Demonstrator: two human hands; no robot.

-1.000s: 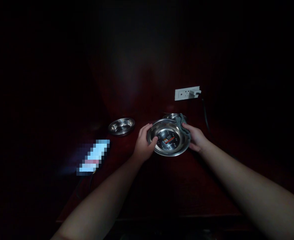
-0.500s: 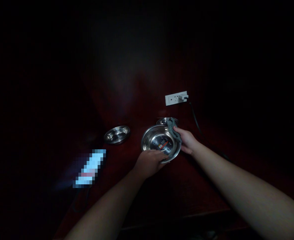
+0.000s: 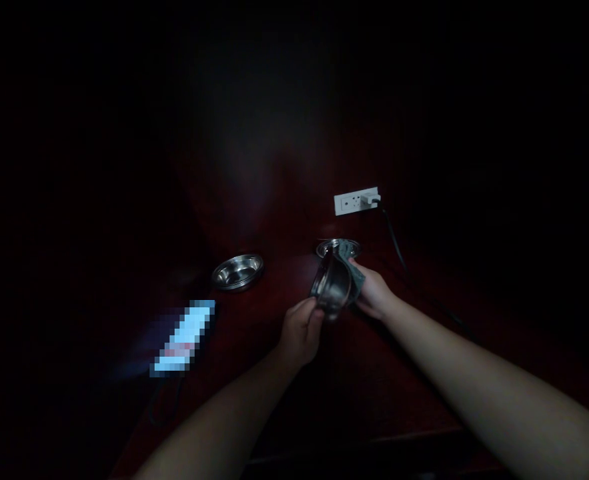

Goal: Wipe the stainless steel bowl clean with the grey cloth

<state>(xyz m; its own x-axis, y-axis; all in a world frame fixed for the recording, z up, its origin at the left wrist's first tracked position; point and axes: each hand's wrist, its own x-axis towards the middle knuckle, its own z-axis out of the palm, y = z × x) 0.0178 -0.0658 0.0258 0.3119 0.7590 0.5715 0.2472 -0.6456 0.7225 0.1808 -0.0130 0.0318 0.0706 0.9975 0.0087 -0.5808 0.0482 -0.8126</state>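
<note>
A steel bowl (image 3: 332,288) is held tipped on edge above a dark red table (image 3: 374,380), its outer side turned toward me. My left hand (image 3: 300,331) pinches its near rim from below. My right hand (image 3: 371,291) is closed on a grey cloth (image 3: 350,265), pressed against the bowl's right side. Just behind them a second steel bowl (image 3: 338,247) rests on the table, partly hidden by the cloth.
Another steel bowl (image 3: 237,271) sits on the table to the left. A lit phone screen (image 3: 184,338) lies nearer on the left with a cable. A white socket (image 3: 356,201) with a plug and black cord is on the back wall. The room is very dark.
The bowl has been turned from lying open-side up to standing on edge. My left hand went from the bowl's left rim to its near rim; the right kept the cloth against it.
</note>
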